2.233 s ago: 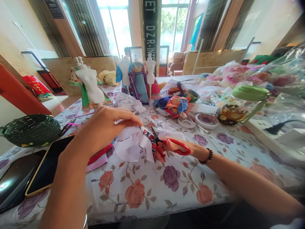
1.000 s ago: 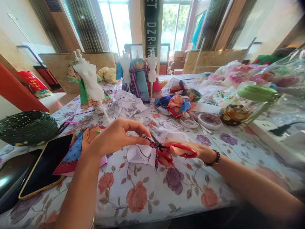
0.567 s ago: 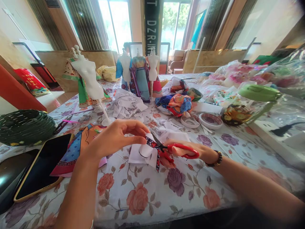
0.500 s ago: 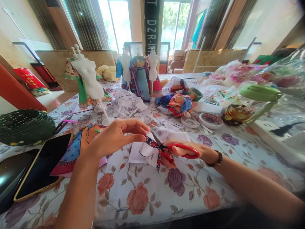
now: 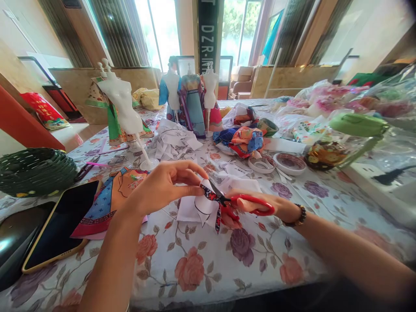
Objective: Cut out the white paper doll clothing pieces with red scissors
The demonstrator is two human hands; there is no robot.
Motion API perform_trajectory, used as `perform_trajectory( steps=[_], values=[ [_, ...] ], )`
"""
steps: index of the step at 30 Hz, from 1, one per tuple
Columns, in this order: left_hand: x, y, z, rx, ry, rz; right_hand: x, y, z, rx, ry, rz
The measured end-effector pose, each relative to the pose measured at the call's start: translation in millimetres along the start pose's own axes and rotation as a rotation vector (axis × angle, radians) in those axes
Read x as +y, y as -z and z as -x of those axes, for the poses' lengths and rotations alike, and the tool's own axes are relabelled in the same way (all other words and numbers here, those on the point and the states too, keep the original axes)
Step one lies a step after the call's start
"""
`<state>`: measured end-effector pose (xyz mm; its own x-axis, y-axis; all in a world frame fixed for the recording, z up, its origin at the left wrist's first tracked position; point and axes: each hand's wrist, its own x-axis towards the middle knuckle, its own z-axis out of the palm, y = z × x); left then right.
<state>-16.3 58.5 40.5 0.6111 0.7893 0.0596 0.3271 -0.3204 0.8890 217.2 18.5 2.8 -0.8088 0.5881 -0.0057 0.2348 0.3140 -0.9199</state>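
Mid-cut, centre of frame. Our left hand (image 5: 162,184) pinches the top edge of the white paper piece (image 5: 199,208) between thumb and forefinger, fingers closed tight on it, holding it just above the floral worktop (image 5: 195,264). A patterned red-and-dark trim strip (image 5: 217,208) runs down its right edge. Our right hand (image 5: 256,208) has its fingers threaded through the red scissors (image 5: 240,202) and curled shut on the handles; the blades meet the paper at the trim, just right of the left fingertips. How far the blades gape we can't quite tell, since the tip is small and half lost in the pattern.

We judge the step as trimming along the printed strip. Next snip likely calls for the left hand to turn or feed the paper so the line stays in the blades, keeping fingertips clear of the tips.

Lower left: a phone (image 5: 55,232) beside a printed garment sheet (image 5: 107,201). Upper left: a white mannequin (image 5: 121,108).
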Motion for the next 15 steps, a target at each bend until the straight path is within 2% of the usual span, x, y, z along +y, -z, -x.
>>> perform_trajectory(
  steps=[5, 10, 15],
  values=[
    [-1.1, 1.4, 0.3, 0.056, 0.018, 0.027, 6.9, -0.2, -5.4, -0.072, 0.066, -0.208],
    [-4.0, 3.1, 1.5, 0.089, 0.060, 0.045, 8.2, 2.7, -6.6, -0.096, 0.080, -0.205],
    [-3.9, 4.2, 2.1, 0.097, -0.050, -0.046, 8.8, 2.6, -6.8, -0.091, 0.080, -0.180]
  ],
)
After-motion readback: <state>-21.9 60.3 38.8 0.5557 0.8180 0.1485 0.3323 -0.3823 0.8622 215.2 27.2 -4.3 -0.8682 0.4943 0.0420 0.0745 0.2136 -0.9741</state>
